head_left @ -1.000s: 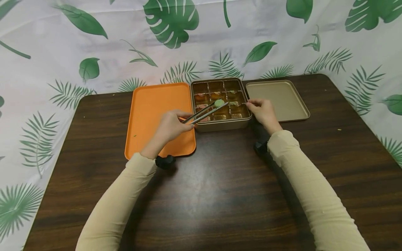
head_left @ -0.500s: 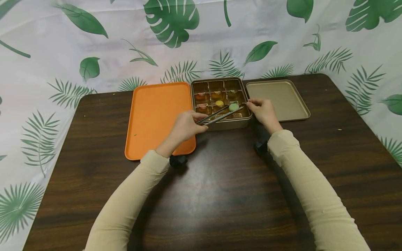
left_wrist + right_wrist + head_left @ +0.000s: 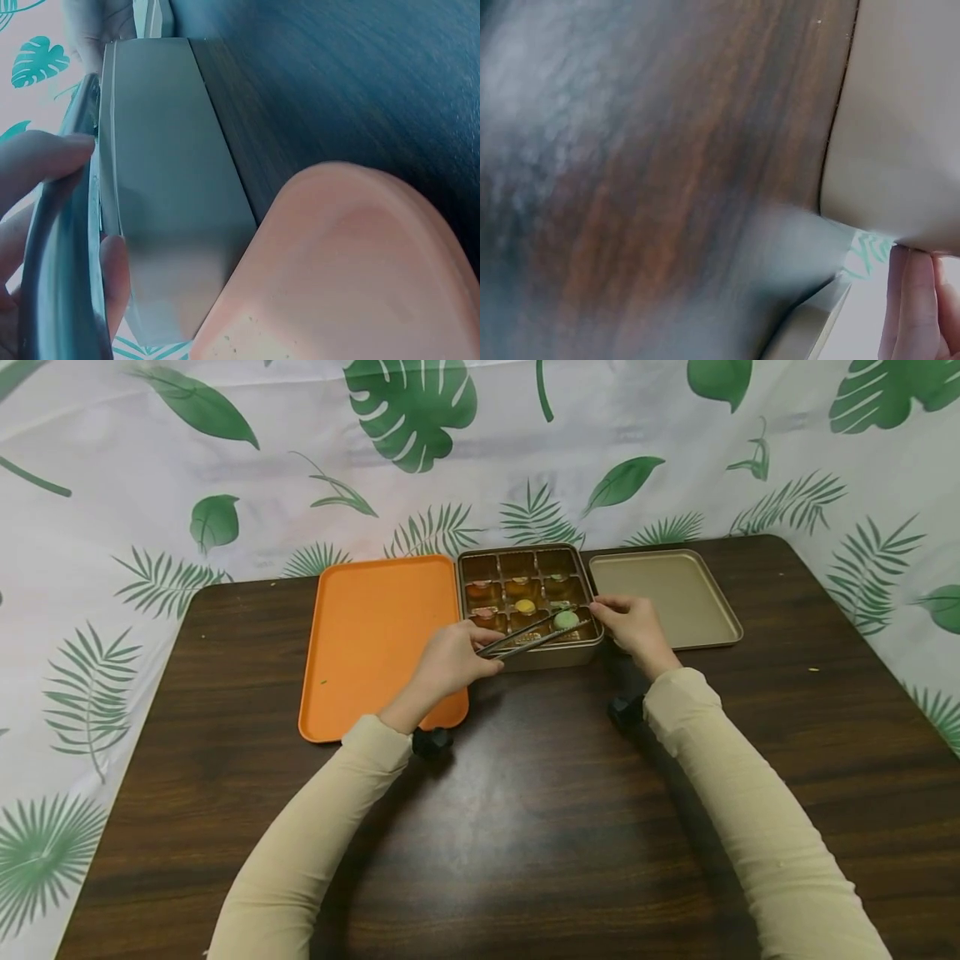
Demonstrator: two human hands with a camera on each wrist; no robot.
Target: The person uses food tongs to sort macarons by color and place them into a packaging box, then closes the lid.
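My left hand (image 3: 450, 660) grips metal tongs (image 3: 543, 640), which reach from the left over the front of a gold box (image 3: 551, 657). Between the tong tips is a round green macaron (image 3: 566, 620), at the box's front right compartment; whether the tips still squeeze it cannot be told. A yellow macaron (image 3: 525, 607) sits in the front middle compartment, and a pink one (image 3: 485, 612) at front left. My right hand (image 3: 636, 625) holds the box's right rim with thumb and fingers. In the right wrist view its fingers (image 3: 917, 300) touch the box's side.
An orange tray (image 3: 375, 635) lies against the box's left side, with a small green crumb on it. Right of the box is a flat gold lid (image 3: 667, 597). A leaf-print cloth (image 3: 300, 460) hangs behind the dark wooden table (image 3: 525, 827).
My left hand has moved right with the tongs, carrying the green macaron from above the middle of the box to the front right compartment. The yellow macaron has come into view. My right hand stayed put.
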